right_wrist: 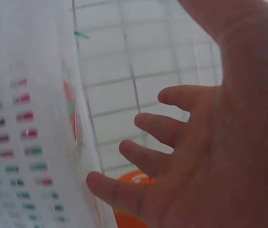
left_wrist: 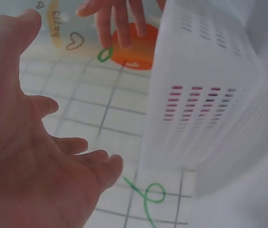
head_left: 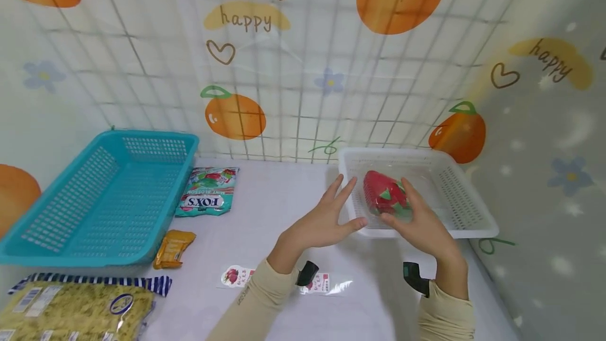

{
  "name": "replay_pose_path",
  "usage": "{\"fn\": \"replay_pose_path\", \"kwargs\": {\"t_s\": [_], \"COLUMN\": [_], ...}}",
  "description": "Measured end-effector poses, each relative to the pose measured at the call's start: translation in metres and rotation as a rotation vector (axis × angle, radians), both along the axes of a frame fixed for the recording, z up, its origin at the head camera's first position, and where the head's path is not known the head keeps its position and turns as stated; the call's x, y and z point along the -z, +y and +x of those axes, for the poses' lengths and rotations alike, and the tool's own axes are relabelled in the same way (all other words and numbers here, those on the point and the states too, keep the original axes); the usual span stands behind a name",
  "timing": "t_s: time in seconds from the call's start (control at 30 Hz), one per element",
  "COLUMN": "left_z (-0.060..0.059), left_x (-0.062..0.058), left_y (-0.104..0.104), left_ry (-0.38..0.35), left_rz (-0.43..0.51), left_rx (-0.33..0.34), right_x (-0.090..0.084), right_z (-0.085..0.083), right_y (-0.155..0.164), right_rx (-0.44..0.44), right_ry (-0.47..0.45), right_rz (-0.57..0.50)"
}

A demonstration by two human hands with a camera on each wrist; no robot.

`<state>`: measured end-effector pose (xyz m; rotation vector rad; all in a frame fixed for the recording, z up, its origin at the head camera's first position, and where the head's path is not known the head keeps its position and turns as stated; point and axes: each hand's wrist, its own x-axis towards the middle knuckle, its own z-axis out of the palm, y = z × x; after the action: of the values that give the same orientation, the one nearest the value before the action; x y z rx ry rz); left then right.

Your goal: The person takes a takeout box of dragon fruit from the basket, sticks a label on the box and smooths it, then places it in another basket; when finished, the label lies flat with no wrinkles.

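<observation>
A white perforated basket (head_left: 466, 193) stands at the right, against the patterned backdrop. In its left half lies a red and green package (head_left: 379, 186) shaped like a strawberry, with clear plastic around it. My left hand (head_left: 322, 222) is spread above the table at the basket's near left corner, holding nothing. Over the near rim hovers my right hand (head_left: 423, 228), fingers spread, partly overlapping the package in the head view. Both wrist views show loosely extended fingers beside the basket's wall (left_wrist: 195, 137), and red and green show through the slots (right_wrist: 27, 116).
A teal basket (head_left: 182, 193) stands at the left. Beside it lie a Fox's candy bag (head_left: 208, 191) and a small orange-wrapped snack (head_left: 174, 249). A large yellowish food packet (head_left: 80, 309) lies at the front left. A strip with fruit stickers (head_left: 236, 276) lies under the left forearm.
</observation>
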<state>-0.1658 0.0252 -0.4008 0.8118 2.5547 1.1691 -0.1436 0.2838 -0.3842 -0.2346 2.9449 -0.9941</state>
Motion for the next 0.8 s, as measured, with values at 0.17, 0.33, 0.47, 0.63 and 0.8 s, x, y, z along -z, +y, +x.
{"fn": "replay_pose_path", "kwargs": {"t_s": [0.17,0.33,0.47,0.63,0.8], "left_z": [-0.001,-0.002,-0.005,-0.009,-0.014], "left_x": [0.003,0.002,0.002,0.001,-0.002], "left_y": [0.012,0.022,0.03,0.038,0.046], "left_ry": [-0.015,-0.028,-0.025,-0.009,0.023], "left_rz": [0.01,-0.002,-0.012,-0.027,-0.068], "left_rx": [0.02,0.022,0.024,0.046,0.074], "right_x": [0.001,-0.005,-0.006,-0.003,-0.002], "right_z": [0.0,0.001,-0.001,-0.008,-0.015], "right_y": [0.018,0.037,0.053,0.069,0.081], "right_rx": [0.022,0.028,0.025,0.04,0.061], "right_ry": [-0.03,-0.047,-0.053,-0.06,-0.093], "right_rz": [-0.012,-0.007,-0.017,0.007,0.028]}}
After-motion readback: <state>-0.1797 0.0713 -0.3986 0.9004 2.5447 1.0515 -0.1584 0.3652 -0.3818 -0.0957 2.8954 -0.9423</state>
